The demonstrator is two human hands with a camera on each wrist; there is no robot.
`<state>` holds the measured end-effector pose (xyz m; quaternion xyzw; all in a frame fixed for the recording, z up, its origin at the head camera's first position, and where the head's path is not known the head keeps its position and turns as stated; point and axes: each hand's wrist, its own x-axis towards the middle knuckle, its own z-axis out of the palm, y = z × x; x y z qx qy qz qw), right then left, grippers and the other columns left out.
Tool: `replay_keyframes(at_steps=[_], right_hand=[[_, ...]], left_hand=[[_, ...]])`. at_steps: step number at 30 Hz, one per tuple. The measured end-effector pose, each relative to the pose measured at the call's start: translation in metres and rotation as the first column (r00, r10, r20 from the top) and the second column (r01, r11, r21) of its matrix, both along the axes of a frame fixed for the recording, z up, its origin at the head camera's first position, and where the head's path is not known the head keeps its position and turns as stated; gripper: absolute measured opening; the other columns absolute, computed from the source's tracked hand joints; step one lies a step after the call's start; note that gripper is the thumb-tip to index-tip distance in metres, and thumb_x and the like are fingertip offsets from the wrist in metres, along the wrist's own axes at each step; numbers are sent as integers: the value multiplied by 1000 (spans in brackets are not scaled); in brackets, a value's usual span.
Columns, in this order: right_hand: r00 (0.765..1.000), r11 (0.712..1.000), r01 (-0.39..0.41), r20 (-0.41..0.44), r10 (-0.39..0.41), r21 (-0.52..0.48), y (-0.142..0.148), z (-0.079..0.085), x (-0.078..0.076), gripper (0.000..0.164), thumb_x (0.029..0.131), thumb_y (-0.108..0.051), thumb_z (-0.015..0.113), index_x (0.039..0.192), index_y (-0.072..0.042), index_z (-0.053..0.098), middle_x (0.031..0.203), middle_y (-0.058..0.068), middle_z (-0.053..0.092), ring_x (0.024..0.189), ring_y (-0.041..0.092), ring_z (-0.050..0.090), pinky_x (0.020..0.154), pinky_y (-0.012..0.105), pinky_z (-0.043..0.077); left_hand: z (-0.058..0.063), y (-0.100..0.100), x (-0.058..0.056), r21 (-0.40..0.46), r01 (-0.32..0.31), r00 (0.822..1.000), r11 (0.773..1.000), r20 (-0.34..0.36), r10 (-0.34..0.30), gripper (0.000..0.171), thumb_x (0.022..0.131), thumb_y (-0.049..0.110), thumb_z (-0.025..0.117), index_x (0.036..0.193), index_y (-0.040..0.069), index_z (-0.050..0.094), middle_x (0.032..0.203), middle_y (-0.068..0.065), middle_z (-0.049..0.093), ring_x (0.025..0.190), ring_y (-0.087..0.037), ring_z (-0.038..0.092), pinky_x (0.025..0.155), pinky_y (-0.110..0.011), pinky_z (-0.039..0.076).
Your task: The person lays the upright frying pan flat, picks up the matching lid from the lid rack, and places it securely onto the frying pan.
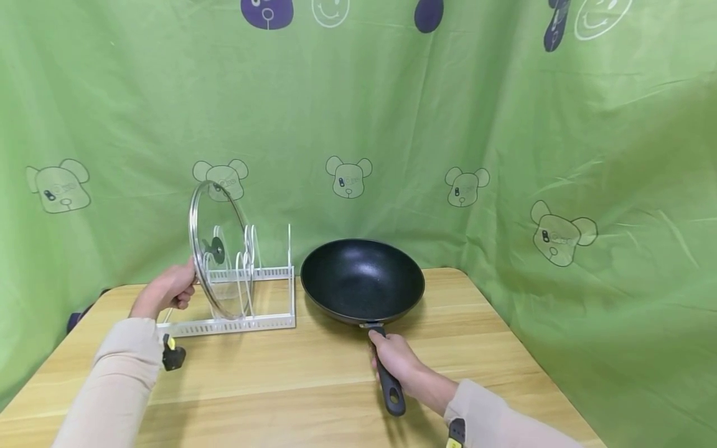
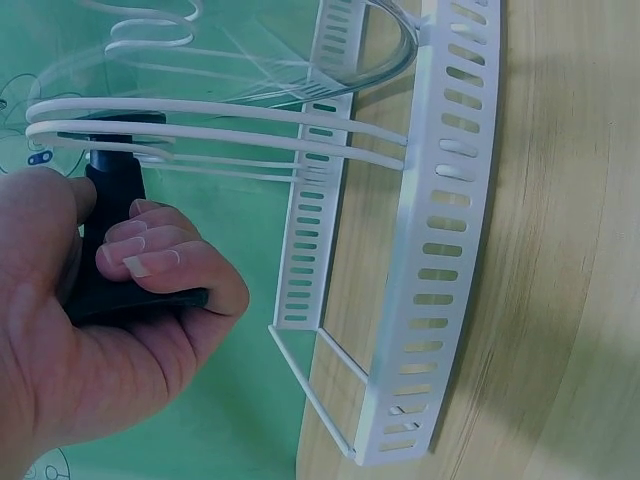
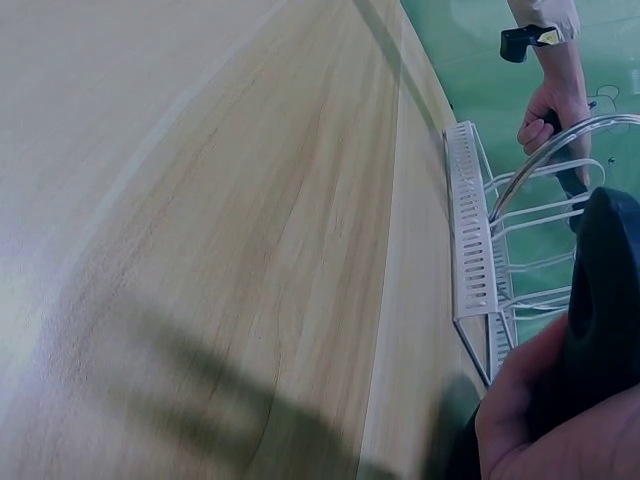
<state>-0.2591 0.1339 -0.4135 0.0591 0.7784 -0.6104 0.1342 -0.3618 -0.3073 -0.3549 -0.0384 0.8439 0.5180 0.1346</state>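
A clear glass pot lid [image 1: 193, 230] with a metal rim stands upright between the wire dividers of a white rack [image 1: 263, 322]. My left hand [image 1: 170, 287] is on the lid's left side. In the left wrist view, its fingers [image 2: 150, 245] curl round the lid's black handle [image 2: 115, 190]. To the right of the rack is a black wok [image 1: 363, 280], its hollow facing up and toward me. My right hand [image 1: 398, 361] grips the wok's long black handle [image 1: 392, 395], thumb along the top. Only part of that handle [image 3: 605, 300] shows in the right wrist view.
Everything is over a light wooden table [image 1: 269, 386]. A green curtain [image 1: 392, 124] printed with bear heads hangs behind the table and along its sides. The rack's several wire loops [image 2: 220, 120] rise between its two slotted rails. Black devices are strapped at both wrists.
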Motion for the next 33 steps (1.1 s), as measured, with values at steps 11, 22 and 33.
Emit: replay_keyframes(at_steps=[11, 22, 33], right_hand=[[993, 990, -77, 74, 86, -121, 3, 2, -1, 37, 110, -38, 29, 95, -7, 45, 68, 0, 48, 51, 11, 45, 46, 24, 46], [993, 988, -85, 71, 95, -131, 3, 1, -2, 37, 110, -38, 29, 92, -11, 45, 67, -2, 46, 48, 10, 42, 44, 23, 42], [993, 990, -83, 68, 92, -118, 2, -2, -1, 39, 110, -39, 27, 91, -11, 46, 66, -2, 46, 47, 10, 42, 43, 24, 42]], left_hand=[[0, 2, 1, 9, -8, 1000, 1000, -11, 8, 62, 105, 60, 8, 76, 16, 40, 58, 9, 35, 51, -7, 38, 52, -24, 41], [-2, -1, 0, 71, -2, 1000, 997, -27, 4, 64, 103, 67, 15, 84, 12, 42, 59, 9, 35, 52, -8, 36, 55, -26, 42], [-12, -8, -2, 210, 33, 999, 977, -25, -28, 57, 104, 65, 18, 77, 18, 36, 60, 12, 31, 49, -3, 31, 49, -20, 32]])
